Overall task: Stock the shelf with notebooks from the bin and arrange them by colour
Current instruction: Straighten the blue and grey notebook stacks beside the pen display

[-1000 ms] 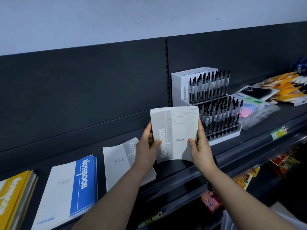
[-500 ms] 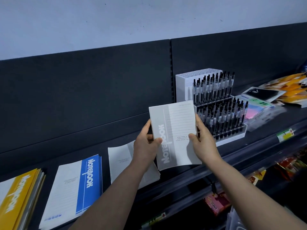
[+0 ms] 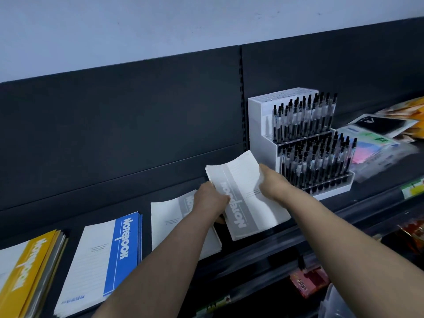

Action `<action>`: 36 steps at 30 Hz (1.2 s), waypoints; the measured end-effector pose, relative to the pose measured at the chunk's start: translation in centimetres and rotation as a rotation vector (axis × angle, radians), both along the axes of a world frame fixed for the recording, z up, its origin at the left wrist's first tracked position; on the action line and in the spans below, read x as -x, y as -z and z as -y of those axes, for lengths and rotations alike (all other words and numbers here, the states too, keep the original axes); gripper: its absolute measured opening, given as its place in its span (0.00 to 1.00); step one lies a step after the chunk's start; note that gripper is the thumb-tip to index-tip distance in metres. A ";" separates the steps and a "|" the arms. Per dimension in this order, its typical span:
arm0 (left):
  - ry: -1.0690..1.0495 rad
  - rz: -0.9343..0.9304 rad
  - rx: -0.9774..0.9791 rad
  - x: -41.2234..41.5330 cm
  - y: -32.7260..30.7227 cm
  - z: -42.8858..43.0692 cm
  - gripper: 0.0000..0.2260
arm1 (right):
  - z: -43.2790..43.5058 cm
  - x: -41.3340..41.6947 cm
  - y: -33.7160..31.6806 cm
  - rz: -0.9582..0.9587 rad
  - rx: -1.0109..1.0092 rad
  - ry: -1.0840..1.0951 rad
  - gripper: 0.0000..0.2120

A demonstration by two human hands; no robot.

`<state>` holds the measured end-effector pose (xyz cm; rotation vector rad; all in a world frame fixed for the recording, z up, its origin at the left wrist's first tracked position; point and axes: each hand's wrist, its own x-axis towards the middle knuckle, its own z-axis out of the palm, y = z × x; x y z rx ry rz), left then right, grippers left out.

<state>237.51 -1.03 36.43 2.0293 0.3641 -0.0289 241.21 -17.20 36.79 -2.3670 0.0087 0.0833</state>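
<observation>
Grey notebook stack (image 3: 247, 198): held tilted, just left of the pen rack (image 3: 298, 145), lower edge down at the front of the shelf (image 3: 378, 189); contact with the shelf not resolvable. Left hand (image 3: 211, 200) grips its left edge. Right hand (image 3: 273, 184) grips its right edge, close to the rack base.

Lying flat, further left of the rack, in order:
- second grey stack (image 3: 169, 216), partly under the left forearm
- blue notebook stack (image 3: 110, 255)
- yellow notebook stack (image 3: 27, 267), farthest from the rack

Right of the rack: plastic-wrapped packets (image 3: 371, 145).
</observation>
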 end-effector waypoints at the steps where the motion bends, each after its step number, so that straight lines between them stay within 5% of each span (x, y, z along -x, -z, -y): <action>1: 0.001 -0.035 -0.008 0.0 -0.1 0.3 0.06 | 0.1 -0.4 0.3 -0.030 0.038 -0.007 0.25; 12: -0.003 -0.210 -0.018 -1.0 1.5 1.9 0.07 | 0.3 -2.6 3.2 -0.121 0.259 -0.029 0.21; 18: -0.016 -0.206 -0.112 -1.2 1.9 2.0 0.05 | 0.4 -2.4 3.9 -0.112 0.341 -0.045 0.30; 28: 0.038 -0.096 -0.519 -2.0 2.9 1.9 0.09 | 0.7 -0.8 4.8 0.113 0.200 -0.134 0.25; 36: 0.044 -0.038 -0.459 -1.9 2.8 0.6 0.11 | 0.8 -0.2 4.1 0.081 0.202 -0.186 0.23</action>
